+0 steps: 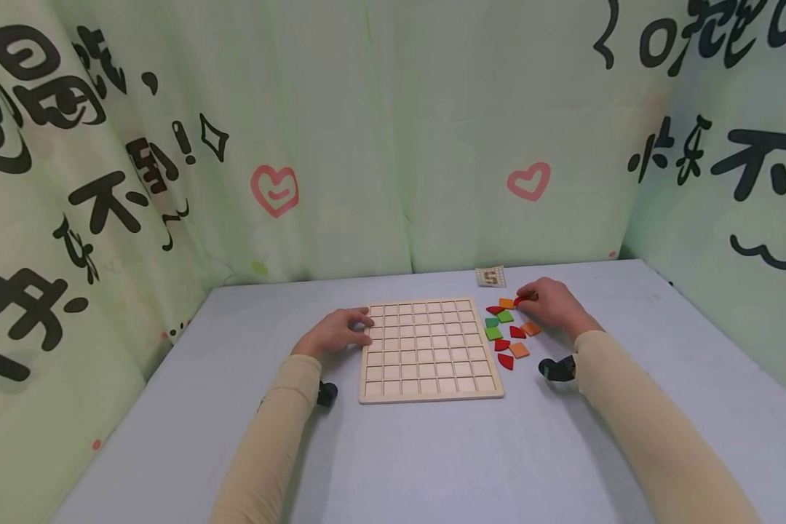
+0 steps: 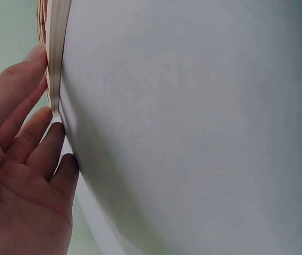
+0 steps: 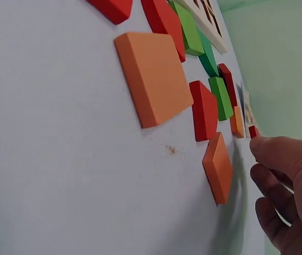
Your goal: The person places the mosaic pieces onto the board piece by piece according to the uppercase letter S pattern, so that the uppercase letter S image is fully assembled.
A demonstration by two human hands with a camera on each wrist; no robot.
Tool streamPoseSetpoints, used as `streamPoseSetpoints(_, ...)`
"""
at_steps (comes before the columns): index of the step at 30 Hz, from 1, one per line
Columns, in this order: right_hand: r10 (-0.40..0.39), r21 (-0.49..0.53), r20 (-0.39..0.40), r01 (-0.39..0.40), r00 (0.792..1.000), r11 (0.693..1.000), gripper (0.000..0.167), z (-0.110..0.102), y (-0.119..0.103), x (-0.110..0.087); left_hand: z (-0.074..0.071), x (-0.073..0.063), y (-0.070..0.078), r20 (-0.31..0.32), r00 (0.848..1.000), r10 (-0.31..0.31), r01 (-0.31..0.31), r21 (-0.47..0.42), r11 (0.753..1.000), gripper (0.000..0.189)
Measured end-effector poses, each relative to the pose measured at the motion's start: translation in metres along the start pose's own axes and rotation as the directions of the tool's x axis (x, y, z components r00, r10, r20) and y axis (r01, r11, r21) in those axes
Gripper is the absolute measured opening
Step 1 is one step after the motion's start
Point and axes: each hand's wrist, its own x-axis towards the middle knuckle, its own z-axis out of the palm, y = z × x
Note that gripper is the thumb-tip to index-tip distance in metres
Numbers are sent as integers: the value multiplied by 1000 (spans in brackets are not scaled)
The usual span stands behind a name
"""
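Note:
A wooden grid board [image 1: 430, 349] of shallow square cells lies on the table. My left hand [image 1: 338, 332] rests at its left edge, thumb and fingertips touching the rim; in the left wrist view the fingers [image 2: 44, 138] are loosely extended along the board's side. My right hand [image 1: 553, 304] pinches a small red block [image 3: 253, 131] between thumb and fingertips, mostly hidden by them. Below and left of that hand lie several flat blocks: red quarter-round ones [image 1: 506, 361], orange squares [image 1: 519, 350], light green squares [image 1: 493, 333] and a darker green piece [image 1: 492, 322].
A small printed card [image 1: 490, 276] lies near the back edge of the white table [image 1: 432, 458], behind the blocks. Green curtains [image 1: 393, 131] with black writing and pink hearts hang around the back and sides. Black wrist devices [image 1: 557, 369] sit under the sleeves.

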Motion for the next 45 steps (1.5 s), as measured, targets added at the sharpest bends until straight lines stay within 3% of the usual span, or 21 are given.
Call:
streamPoseSetpoints(5, -22, 29, -31, 23, 999, 999, 37, 0, -16, -2, 0, 0, 2, 4, 1000, 0, 0, 5, 1000, 35)
streamPoseSetpoints(11, -46, 81, -10, 47, 999, 996, 40, 10, -40, 4, 0, 0, 2, 5, 1000, 6, -6, 13, 1000, 35)
streamPoseSetpoints(19, -201, 94, -11, 201, 980, 975, 34, 33, -77, 13, -2, -1, 3, 1, 1000, -4, 4, 3, 1000, 34)
streamPoseSetpoints(25, -268, 69, 34, 265, 963, 962, 33, 50, -103, 15, -1, 1, 3, 8, 1000, 4, -4, 1, 1000, 35)
streamPoseSetpoints(36, -336, 33, 65, 334, 940, 942, 27, 80, -135, 25, -1, 0, 2, 4, 1000, 3, -3, 16, 1000, 35)
streamPoseSetpoints(45, -299, 26, 78, 297, 951, 954, 26, 91, -146, 32, 0, 3, 4, 11, 999, -38, 38, 16, 999, 36)
